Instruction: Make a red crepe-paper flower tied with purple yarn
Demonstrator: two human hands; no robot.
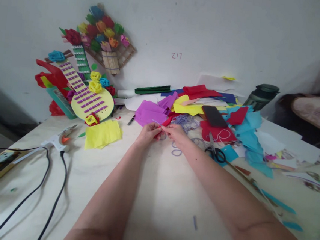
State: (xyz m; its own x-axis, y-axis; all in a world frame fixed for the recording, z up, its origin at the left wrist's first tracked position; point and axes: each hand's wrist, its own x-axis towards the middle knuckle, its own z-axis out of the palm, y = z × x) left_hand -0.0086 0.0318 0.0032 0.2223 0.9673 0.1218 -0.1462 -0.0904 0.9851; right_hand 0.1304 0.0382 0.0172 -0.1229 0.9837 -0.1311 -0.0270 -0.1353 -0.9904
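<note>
My left hand (148, 132) and my right hand (177, 132) meet over the middle of the table, fingers closed in a pinch. Between the fingertips is a small piece of red crepe paper (167, 121), with a thin lilac-grey yarn at it; the fingers hide most of both. Right behind the hands lies a loose tangle of lilac-grey yarn (186, 122), and a loop of it (176, 152) rests on the table below my right hand. Purple crepe paper (150, 113) lies just beyond my left hand.
Black scissors (216, 154), a dark phone (214, 116) and blue crepe paper (251, 132) lie to the right. A green bottle (261, 97) stands behind. On the left are a corded glue gun (58, 140), yellow crepe paper (103, 134) and a flower-decorated paper guitar (92, 100).
</note>
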